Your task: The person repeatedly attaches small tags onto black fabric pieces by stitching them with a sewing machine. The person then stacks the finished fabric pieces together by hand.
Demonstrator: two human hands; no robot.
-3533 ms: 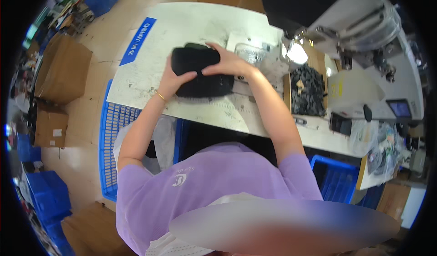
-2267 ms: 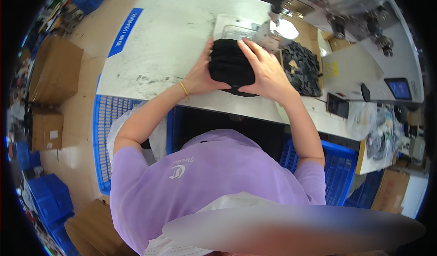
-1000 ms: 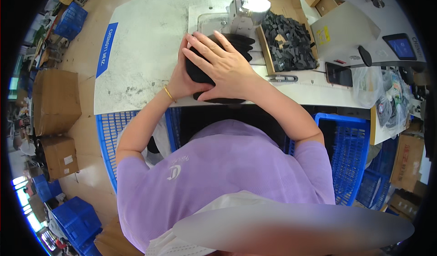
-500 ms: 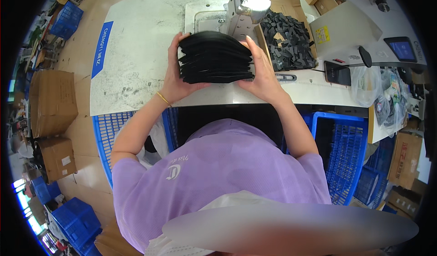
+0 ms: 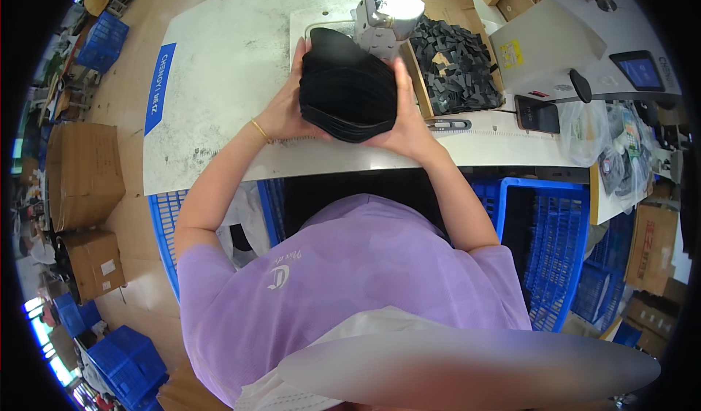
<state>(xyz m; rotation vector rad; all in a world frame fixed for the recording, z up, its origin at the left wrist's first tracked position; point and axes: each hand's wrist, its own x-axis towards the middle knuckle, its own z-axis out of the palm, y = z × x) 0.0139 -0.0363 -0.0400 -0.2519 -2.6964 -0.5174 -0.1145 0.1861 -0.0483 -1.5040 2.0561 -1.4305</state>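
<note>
Between my two hands is a thick stack of black fabric pieces (image 5: 347,86), held over the white worktable in front of a sewing machine (image 5: 383,24). My left hand (image 5: 288,111) grips the stack's left side, fingers up along its edge and thumb low at the front. On the opposite side my right hand (image 5: 405,119) is wrapped round the right edge. The pieces lie tilted and bowed, their curved near edges layered toward me. The undersides of the stack are hidden.
A cardboard tray of small black pieces (image 5: 456,67) stands right of the machine. Near it lie a grey utility knife (image 5: 449,124) and a dark phone (image 5: 537,115). Blue plastic baskets (image 5: 558,254) flank me below the table (image 5: 219,82); clear plastic bags (image 5: 588,130) sit at the far right.
The stack has gone from lying level across to tilted, its upper left end raised and its lower edge turned toward me. Both hands have shifted with it, still gripping its sides.
</note>
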